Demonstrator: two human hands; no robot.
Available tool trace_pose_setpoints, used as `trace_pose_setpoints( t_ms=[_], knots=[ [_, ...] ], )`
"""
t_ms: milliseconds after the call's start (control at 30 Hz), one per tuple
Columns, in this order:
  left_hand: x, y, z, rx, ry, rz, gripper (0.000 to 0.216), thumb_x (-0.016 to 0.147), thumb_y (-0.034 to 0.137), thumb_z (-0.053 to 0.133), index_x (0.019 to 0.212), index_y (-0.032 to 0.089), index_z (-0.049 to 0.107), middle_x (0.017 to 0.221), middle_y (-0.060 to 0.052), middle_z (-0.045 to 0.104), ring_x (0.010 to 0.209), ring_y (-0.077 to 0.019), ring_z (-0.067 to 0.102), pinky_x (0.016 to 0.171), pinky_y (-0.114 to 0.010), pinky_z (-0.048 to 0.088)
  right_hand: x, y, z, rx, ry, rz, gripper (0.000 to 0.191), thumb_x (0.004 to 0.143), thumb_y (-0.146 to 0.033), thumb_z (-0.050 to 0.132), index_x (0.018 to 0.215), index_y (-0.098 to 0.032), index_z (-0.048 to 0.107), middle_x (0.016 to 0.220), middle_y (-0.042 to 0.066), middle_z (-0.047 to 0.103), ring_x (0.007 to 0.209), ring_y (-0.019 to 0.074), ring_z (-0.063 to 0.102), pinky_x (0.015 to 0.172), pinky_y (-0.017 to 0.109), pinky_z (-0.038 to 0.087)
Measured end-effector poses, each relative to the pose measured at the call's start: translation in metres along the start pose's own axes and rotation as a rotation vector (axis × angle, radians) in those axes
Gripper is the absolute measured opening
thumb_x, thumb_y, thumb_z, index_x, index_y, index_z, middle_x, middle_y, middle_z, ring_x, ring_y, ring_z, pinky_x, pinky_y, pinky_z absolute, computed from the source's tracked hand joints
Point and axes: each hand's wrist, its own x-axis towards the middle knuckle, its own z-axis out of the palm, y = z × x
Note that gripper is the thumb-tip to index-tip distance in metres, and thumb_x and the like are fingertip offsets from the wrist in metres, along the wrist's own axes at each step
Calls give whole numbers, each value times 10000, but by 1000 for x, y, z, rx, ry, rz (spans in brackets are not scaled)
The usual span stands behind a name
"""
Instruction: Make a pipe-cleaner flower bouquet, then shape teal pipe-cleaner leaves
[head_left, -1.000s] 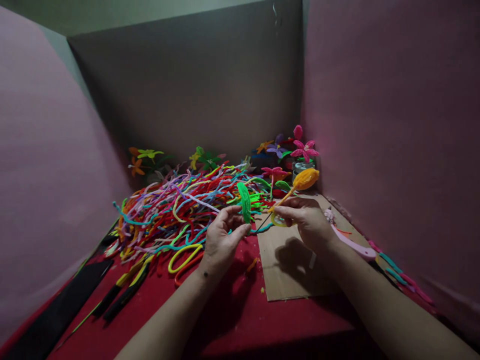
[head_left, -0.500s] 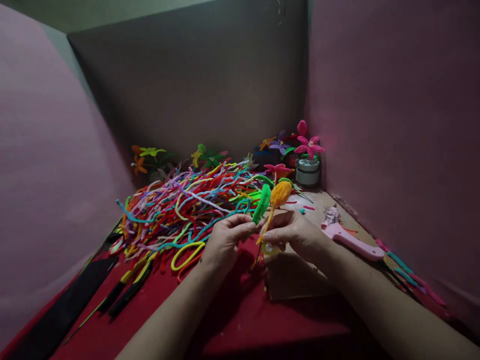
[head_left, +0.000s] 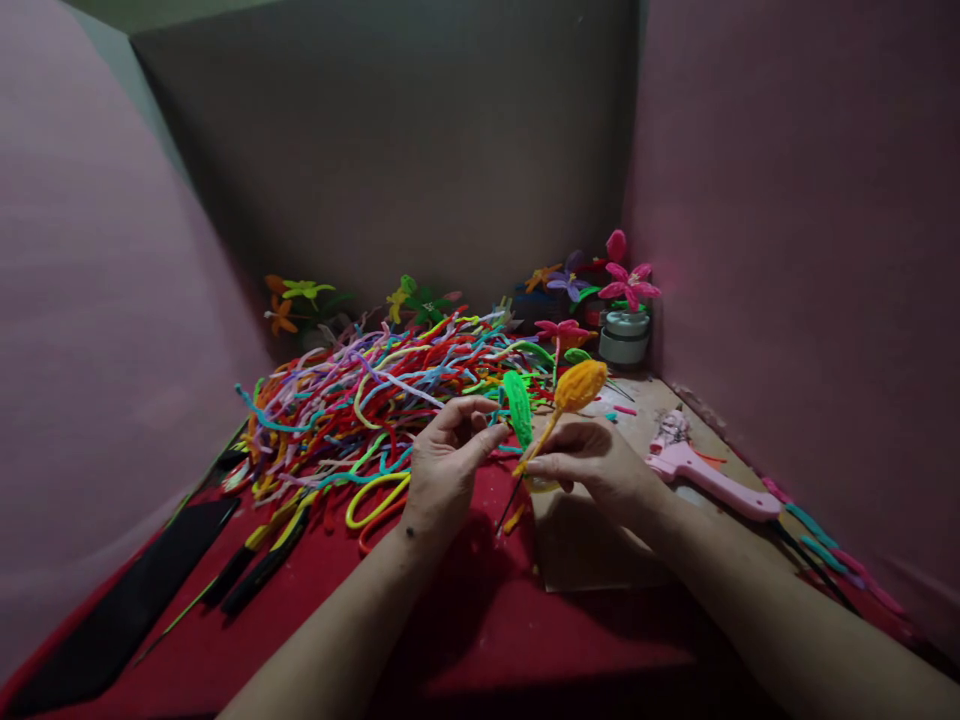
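Note:
My left hand (head_left: 444, 466) pinches the base of a green pipe-cleaner leaf (head_left: 517, 407) that stands up between my hands. My right hand (head_left: 596, 467) is closed round the thin stem of an orange pipe-cleaner bud (head_left: 579, 385), which tilts up to the right of the leaf. Leaf and stem sit close together, nearly touching at their lower ends. A dark wire end (head_left: 508, 503) pokes down below my right fingers. Both hands hover over the red tabletop (head_left: 480, 630) and the edge of a cardboard sheet (head_left: 592, 545).
A big heap of coloured pipe cleaners (head_left: 375, 400) lies behind my left hand. A pink glue gun (head_left: 712, 478) rests to the right. Finished pipe-cleaner flowers (head_left: 626, 285) and a small round container (head_left: 622, 338) stand in the back corner. Black strips (head_left: 127, 610) lie at the left.
My right hand has brought the orange bud in from the right until it sits beside the green leaf. The hands moved closer together; the leaf tilted and then straightened.

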Motion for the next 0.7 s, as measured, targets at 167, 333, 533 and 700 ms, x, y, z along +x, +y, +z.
trace_pose_setpoints(
  t_ms=[167, 333, 533, 700],
  knots=[
    [0, 2, -1, 462, -96, 217, 54, 706, 205, 629, 750, 206, 661, 732, 9, 481, 662, -106, 460, 602, -227, 377, 1, 10, 2, 1, -39, 33, 144, 528, -231, 758, 605, -147, 670, 592, -6, 596, 592, 106, 517, 593, 252, 413],
    [2, 4, -5, 598, -12, 324, 131, 800, 178, 502, 683, 180, 562, 739, 2, 473, 714, -116, 477, 673, -238, 393, 1, 13, 4, -81, -78, 112, 130, 545, -231, 744, 602, -143, 666, 593, -6, 587, 566, 96, 491, 568, 248, 390],
    [7, 8, -11, 606, -71, 300, 125, 802, 192, 504, 690, 177, 559, 719, 4, 482, 693, -115, 482, 662, -239, 401, 0, 9, 5, -99, -77, 83, 81, 558, -184, 718, 563, -150, 645, 582, -17, 565, 550, 79, 468, 542, 232, 378],
    [4, 4, -9, 653, -194, 363, 34, 766, 180, 563, 775, 193, 593, 769, 1, 491, 743, -120, 490, 681, -238, 399, 2, 17, 1, -121, -90, 32, 92, 579, -219, 719, 629, -157, 673, 633, -1, 590, 598, 95, 493, 580, 245, 400]
  ],
)
